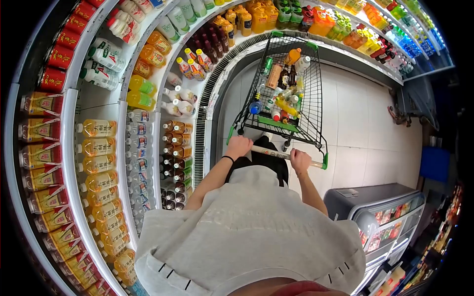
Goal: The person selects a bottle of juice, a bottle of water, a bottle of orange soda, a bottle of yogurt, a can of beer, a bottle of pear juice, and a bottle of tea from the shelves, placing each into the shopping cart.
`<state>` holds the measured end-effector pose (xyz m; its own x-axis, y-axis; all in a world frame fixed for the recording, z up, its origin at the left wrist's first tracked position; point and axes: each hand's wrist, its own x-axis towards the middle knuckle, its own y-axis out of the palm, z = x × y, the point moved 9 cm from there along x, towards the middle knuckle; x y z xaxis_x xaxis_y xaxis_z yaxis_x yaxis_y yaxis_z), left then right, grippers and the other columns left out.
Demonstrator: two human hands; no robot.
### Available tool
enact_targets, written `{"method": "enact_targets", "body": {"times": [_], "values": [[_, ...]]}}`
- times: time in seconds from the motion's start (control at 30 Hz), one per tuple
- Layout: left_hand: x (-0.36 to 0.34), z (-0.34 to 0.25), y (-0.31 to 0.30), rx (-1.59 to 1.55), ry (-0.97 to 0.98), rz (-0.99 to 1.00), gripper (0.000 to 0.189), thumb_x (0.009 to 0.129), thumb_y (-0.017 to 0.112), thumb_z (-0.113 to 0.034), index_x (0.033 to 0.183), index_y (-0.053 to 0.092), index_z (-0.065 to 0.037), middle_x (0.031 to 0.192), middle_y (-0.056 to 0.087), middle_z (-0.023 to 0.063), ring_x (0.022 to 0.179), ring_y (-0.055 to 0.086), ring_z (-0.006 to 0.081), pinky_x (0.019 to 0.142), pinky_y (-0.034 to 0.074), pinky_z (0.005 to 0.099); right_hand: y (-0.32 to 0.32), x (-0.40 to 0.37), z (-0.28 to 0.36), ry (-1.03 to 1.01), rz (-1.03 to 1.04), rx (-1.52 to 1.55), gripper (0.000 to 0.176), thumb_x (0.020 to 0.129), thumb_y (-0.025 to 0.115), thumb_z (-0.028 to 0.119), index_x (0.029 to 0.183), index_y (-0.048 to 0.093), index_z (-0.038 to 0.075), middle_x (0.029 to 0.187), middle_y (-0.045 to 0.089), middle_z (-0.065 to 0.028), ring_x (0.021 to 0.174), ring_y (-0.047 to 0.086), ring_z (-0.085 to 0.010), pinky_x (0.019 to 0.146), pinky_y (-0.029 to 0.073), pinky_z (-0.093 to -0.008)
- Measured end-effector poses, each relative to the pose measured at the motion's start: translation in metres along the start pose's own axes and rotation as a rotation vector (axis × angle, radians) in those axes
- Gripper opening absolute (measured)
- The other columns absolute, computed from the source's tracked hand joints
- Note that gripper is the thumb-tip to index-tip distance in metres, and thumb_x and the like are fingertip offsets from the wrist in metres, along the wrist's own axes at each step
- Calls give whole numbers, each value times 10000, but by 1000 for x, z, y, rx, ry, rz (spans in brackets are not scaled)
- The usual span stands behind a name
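Note:
Both hands grip the pale handle bar [270, 152] of a wire shopping cart [310, 106] with green corners. My left hand [239, 147] is wrapped round the bar near its left end, a dark band on the wrist. Toward the right end, my right hand [300, 160] has its fingers closed round the same bar. Inside the basket lie several bottles and cans, among them an orange bottle [293, 55], a green can [267, 66], dark bottles [284, 78] and a yellow bottle [287, 106].
Curved drink shelves [210, 106] run along the left and across the front, close to the cart's left side. White floor tiles [345, 113] lie to the right. A grey freezer [368, 195] stands at the right, a blue box [435, 164] beyond it.

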<state>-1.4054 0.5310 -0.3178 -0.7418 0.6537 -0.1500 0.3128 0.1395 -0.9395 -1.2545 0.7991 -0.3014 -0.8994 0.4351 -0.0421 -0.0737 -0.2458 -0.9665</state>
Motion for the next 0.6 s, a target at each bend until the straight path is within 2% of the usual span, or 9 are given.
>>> {"method": "enact_targets", "body": {"times": [0.17,0.23,0.33,0.4,0.53,0.6], "values": [[-3,-6,-3,27,30,16,455,973,527,-350,648,723,-99,659,704,139,641,702,346,588,547,497,0,-1,0,-3,-5,-6,462,981,526,360,667,720,82,642,685,-180,590,682,-382,580,523,-501],[-2,-7,2,43,44,24,448,971,530,-348,653,723,-99,655,702,136,639,701,347,589,548,497,2,0,-2,14,19,3,465,992,514,366,702,738,80,657,682,-200,598,670,-416,597,525,-524],[-2,-1,4,18,5,-4,427,962,542,-340,656,725,-106,654,699,138,643,701,344,592,550,497,2,1,-3,25,32,6,464,991,511,368,705,740,83,658,681,-203,599,670,-419,596,525,-527],[-3,-7,-11,-12,94,-142,392,935,586,-311,645,712,-80,626,679,150,566,667,370,542,521,496,3,1,-2,30,29,6,464,991,509,368,706,740,83,660,681,-204,601,670,-420,596,525,-530],[-2,-4,-21,-67,-8,-130,403,923,600,-312,615,704,-74,621,674,160,573,668,373,554,528,504,4,2,-3,36,20,3,466,991,503,371,712,741,84,667,682,-207,608,672,-424,596,524,-534],[1,-2,-23,-72,-50,-94,418,923,575,-331,628,729,-79,656,690,163,629,688,377,619,557,507,3,3,-3,38,22,5,466,991,502,374,715,741,83,669,683,-206,609,672,-426,598,524,-535]]}}
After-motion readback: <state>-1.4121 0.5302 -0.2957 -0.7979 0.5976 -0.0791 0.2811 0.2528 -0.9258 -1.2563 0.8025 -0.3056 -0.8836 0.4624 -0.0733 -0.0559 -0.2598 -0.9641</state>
